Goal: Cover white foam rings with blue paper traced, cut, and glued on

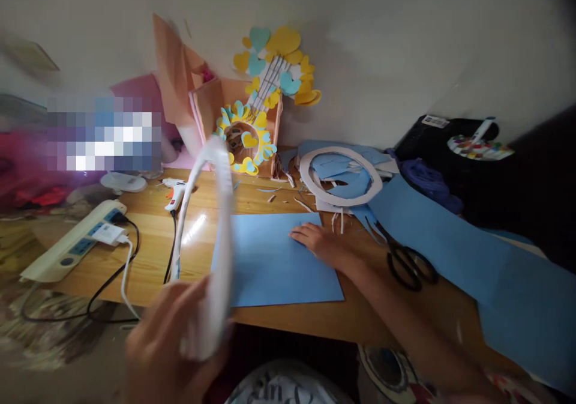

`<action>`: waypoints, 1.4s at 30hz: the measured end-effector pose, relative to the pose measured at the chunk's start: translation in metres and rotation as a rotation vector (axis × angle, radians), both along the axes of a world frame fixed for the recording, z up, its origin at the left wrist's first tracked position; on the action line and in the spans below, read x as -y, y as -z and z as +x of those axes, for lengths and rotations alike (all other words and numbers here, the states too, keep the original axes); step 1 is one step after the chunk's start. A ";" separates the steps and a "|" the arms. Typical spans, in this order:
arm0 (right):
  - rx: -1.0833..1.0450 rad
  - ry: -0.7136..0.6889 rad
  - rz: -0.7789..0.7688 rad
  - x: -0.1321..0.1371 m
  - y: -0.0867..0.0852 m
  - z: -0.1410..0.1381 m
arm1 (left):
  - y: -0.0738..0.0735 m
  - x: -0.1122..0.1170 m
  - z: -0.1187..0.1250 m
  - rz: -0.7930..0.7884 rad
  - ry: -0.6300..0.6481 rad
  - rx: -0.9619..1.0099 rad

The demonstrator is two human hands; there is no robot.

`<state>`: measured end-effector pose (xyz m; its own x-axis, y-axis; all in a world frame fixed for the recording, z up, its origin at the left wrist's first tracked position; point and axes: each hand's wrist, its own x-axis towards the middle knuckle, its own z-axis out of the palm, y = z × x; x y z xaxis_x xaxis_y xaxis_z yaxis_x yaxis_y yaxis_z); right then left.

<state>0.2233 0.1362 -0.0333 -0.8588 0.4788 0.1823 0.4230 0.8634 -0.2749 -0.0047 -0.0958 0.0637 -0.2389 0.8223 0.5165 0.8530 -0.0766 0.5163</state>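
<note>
My left hand (168,344) is raised near the camera at the lower left, gripping a white paper ring (220,212) by its bottom edge; the ring stands on edge and looks blurred. My right hand (317,242) lies flat with fingers spread on the right edge of a light blue paper sheet (270,266) on the wooden table (153,254).
Black scissors (405,260) lie right of my right hand. Another white ring (339,176) rests on blue scraps behind. A large blue sheet (450,242) covers the right side. A paper house with hearts (252,128), a glue gun (173,191) and a power strip (76,242) sit further back and left.
</note>
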 end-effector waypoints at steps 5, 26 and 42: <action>0.037 0.004 0.070 -0.011 0.002 0.007 | 0.033 -0.058 0.054 -0.279 0.231 -0.317; -0.330 0.317 -0.175 0.004 0.013 0.092 | 0.120 -0.085 0.078 -0.577 0.336 -0.282; -0.719 0.650 -0.836 -0.005 0.052 0.002 | 0.110 -0.074 0.061 -0.389 0.466 -0.302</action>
